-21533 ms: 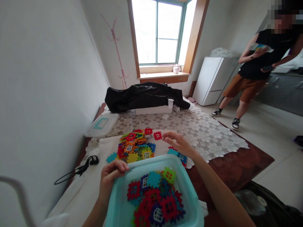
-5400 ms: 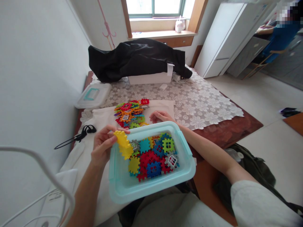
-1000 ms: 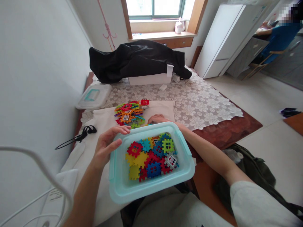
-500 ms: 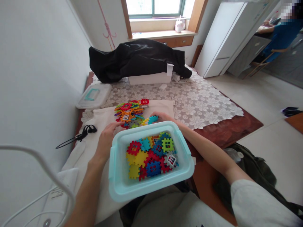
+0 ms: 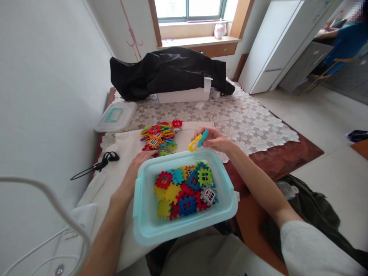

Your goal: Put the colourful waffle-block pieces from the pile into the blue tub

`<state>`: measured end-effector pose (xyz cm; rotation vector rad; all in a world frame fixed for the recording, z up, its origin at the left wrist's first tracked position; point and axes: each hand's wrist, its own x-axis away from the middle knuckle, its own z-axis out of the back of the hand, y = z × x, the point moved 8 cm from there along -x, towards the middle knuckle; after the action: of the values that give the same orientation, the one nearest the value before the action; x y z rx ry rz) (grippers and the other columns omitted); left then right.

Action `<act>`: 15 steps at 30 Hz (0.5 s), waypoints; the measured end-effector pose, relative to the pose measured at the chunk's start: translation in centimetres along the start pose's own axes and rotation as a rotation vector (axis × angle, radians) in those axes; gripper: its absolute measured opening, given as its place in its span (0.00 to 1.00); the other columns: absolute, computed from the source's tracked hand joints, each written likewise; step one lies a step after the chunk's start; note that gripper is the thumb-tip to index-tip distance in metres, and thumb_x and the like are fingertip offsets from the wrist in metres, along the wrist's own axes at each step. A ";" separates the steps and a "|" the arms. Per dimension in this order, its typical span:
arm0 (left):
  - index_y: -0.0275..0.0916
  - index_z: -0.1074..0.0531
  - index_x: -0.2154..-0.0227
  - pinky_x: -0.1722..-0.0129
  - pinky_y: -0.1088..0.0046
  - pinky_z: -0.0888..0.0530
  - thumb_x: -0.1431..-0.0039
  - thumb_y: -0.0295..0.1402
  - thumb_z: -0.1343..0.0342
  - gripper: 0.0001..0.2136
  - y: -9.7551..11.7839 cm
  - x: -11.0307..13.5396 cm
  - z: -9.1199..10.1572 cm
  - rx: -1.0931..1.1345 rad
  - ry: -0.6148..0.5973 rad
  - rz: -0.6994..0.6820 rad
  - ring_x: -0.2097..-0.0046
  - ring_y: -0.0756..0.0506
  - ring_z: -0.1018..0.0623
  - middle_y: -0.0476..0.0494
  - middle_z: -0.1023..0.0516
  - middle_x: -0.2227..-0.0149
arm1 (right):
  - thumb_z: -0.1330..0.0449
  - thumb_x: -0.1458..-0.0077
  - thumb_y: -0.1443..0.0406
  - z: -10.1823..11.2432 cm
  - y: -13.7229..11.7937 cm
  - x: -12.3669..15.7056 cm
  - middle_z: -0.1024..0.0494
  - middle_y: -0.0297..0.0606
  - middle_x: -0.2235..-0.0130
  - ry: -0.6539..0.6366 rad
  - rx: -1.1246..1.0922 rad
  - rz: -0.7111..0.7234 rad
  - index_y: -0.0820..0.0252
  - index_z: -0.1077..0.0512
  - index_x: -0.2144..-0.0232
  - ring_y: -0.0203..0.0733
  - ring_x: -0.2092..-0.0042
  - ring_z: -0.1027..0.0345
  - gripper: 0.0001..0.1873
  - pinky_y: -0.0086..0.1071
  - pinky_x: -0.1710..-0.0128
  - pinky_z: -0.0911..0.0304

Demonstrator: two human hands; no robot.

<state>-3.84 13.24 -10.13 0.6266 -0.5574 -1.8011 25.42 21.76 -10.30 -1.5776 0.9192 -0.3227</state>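
Observation:
A pale turquoise plastic bin [image 5: 143, 226] rests on my lap, holding several coloured toothed building tiles. My right hand [image 5: 215, 140] hovers just above the bin's far rim, pinching a yellow tile and a teal tile [image 5: 197, 141]. My left hand [image 5: 137, 165] lies against the bin's far left corner, fingers stretched toward a pile of loose tiles [image 5: 159, 137] on the white cloth [image 5: 123, 153]; nothing shows in its fingers.
A bin lid [image 5: 116, 116] lies at the table's left by the wall. Black earphones with a cable [image 5: 99, 166] rest on the cloth. A black bag [image 5: 169, 71] and white box [image 5: 184, 94] sit at the far end. A person in blue sits at top right.
My right hand has lifted the yellow and teal tiles from the cloth up over the bin's rim. My left hand has slid forward toward the loose pile.

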 end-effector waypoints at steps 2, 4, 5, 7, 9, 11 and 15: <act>0.40 0.17 0.41 0.26 0.42 0.27 0.36 0.44 0.40 0.25 -0.1 0.0 0.0 0.014 0.007 0.049 0.34 0.27 0.19 0.31 0.15 0.37 | 0.19 0.43 0.52 -2.1 -0.8 0.4 0.15 0.36 0.53 -0.240 0.076 -0.003 0.54 0.15 0.54 0.40 0.51 0.21 0.21 0.35 0.44 0.27; 0.39 0.17 0.43 0.28 0.42 0.26 0.40 0.45 0.39 0.25 -0.1 0.0 -0.1 0.012 0.002 0.100 0.35 0.26 0.18 0.31 0.14 0.38 | 0.21 0.41 0.47 -3.4 -1.1 0.6 0.15 0.42 0.46 -0.377 0.122 0.006 0.56 0.14 0.50 0.45 0.41 0.22 0.25 0.39 0.35 0.30; 0.39 0.17 0.44 0.29 0.42 0.25 0.40 0.45 0.39 0.25 -0.1 0.0 -0.1 0.014 -0.006 0.122 0.36 0.26 0.18 0.31 0.13 0.39 | 0.23 0.39 0.44 -3.6 -1.1 0.5 0.16 0.44 0.42 -0.376 0.106 0.011 0.56 0.14 0.48 0.47 0.38 0.23 0.28 0.41 0.32 0.32; 0.40 0.16 0.45 0.30 0.43 0.23 0.41 0.44 0.38 0.24 0.2 0.1 -0.2 0.035 -0.029 0.150 0.38 0.27 0.16 0.33 0.12 0.41 | 0.29 0.37 0.37 -3.0 -0.5 -0.1 0.16 0.45 0.40 -0.258 0.020 0.019 0.55 0.14 0.47 0.48 0.37 0.23 0.32 0.44 0.31 0.31; 0.42 0.16 0.45 0.32 0.45 0.22 0.39 0.42 0.39 0.22 0.5 0.2 -0.3 0.075 -0.047 0.162 0.40 0.28 0.15 0.34 0.12 0.41 | 0.33 0.36 0.33 -1.5 0.9 -0.7 0.14 0.43 0.46 -0.065 -0.010 0.012 0.54 0.15 0.51 0.47 0.42 0.20 0.34 0.44 0.35 0.27; 0.42 0.16 0.45 0.34 0.46 0.20 0.39 0.41 0.39 0.21 0.8 0.4 -0.3 0.108 -0.051 0.167 0.39 0.27 0.15 0.34 0.12 0.41 | 0.34 0.36 0.33 0.2 2.8 -1.1 0.13 0.42 0.52 0.128 0.128 -0.028 0.55 0.16 0.54 0.45 0.49 0.19 0.34 0.42 0.40 0.25; 0.42 0.14 0.47 0.43 0.52 0.16 0.41 0.39 0.36 0.20 1.4 0.6 0.0 0.156 -0.001 0.170 0.43 0.27 0.13 0.33 0.10 0.44 | 0.33 0.33 0.39 1.8 5.6 -1.0 0.13 0.46 0.48 0.281 0.609 -0.117 0.58 0.17 0.48 0.49 0.48 0.20 0.31 0.44 0.41 0.25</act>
<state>-3.05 12.28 -9.33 0.6643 -0.7353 -1.6092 23.83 23.95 -15.67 -1.0353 0.8356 -0.8400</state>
